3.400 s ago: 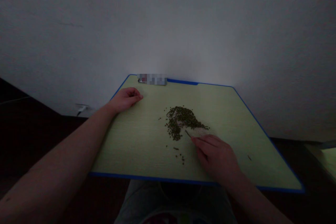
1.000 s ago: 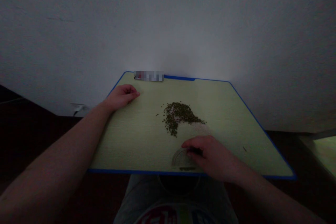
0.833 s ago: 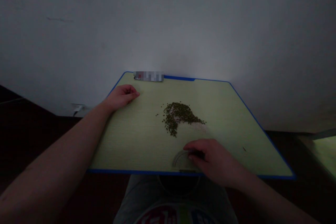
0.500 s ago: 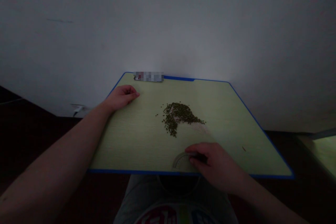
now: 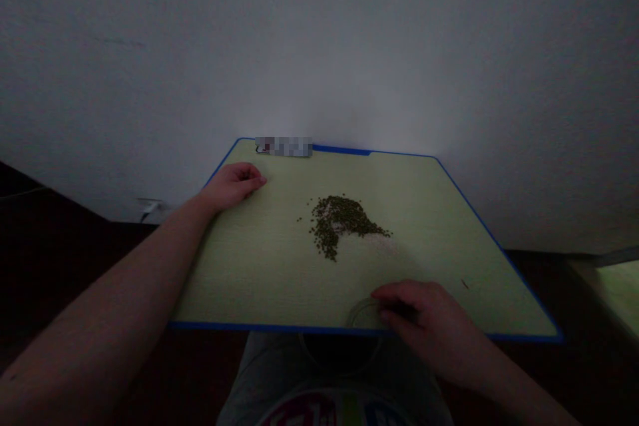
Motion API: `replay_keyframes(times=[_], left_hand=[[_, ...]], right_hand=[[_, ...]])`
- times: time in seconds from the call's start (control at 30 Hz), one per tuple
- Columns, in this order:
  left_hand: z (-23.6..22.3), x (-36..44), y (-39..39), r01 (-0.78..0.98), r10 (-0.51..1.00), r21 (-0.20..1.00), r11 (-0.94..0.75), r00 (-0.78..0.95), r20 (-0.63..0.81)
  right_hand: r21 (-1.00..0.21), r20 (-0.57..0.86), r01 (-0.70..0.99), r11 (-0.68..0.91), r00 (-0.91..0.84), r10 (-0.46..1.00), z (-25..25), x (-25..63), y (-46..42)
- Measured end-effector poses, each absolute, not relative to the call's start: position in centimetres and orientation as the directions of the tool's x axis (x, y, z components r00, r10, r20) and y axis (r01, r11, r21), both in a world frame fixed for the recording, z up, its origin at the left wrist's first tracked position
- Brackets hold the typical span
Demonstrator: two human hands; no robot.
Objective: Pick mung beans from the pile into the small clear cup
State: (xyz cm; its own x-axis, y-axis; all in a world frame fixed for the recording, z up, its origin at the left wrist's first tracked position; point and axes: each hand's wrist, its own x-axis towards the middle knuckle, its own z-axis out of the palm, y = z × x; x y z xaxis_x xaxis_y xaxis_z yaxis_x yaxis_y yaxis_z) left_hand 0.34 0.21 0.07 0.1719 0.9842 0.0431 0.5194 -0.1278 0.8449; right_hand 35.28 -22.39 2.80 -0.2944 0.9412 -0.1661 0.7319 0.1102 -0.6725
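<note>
A pile of small green beans (image 5: 338, 225) lies mid-table on a pale green table with a blue rim (image 5: 259, 266); some whitish grains sit at the pile's right edge. My right hand (image 5: 429, 323) rests near the table's front edge, fingers curled over a small clear round dish (image 5: 363, 313), gripping its rim. My left hand (image 5: 233, 185) lies at the table's far left corner, fingers loosely curled inward, apparently holding nothing. The scene is dim.
A small flat object (image 5: 283, 146) sits at the table's back edge against the white wall. A tiny dark speck (image 5: 464, 284) lies right of my right hand. Another pale green surface (image 5: 619, 286) shows at the far right. A plug (image 5: 150, 208) lies on the floor to the left.
My right hand left the bean pile, came back to the front edge onto the clear dish, and has slid it rightward along the edge. The stray beans near the front are gone. Left hand unchanged.
</note>
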Motion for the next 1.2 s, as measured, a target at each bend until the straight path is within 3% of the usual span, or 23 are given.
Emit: replay_keyframes(times=[0.3, 0.43, 1.2], left_hand=[[-0.3, 0.0, 0.4, 0.52, 0.98, 0.841, -0.15, 0.192, 0.056], [-0.1, 0.1, 0.3, 0.539, 0.982, 0.831, -0.138, 0.181, 0.045], [0.6, 0.6, -0.1, 0.498, 0.982, 0.859, -0.119, 0.186, 0.028]], right_hand=[[-0.517, 0.171, 0.808, 0.283, -0.227, 0.959, 2.1, 36.5, -20.4], [-0.457, 0.255, 0.82, 0.343, -0.249, 0.934, 1.7, 35.1, -18.9], [-0.467, 0.203, 0.808, 0.359, -0.297, 0.933, 2.1, 33.1, -16.8]])
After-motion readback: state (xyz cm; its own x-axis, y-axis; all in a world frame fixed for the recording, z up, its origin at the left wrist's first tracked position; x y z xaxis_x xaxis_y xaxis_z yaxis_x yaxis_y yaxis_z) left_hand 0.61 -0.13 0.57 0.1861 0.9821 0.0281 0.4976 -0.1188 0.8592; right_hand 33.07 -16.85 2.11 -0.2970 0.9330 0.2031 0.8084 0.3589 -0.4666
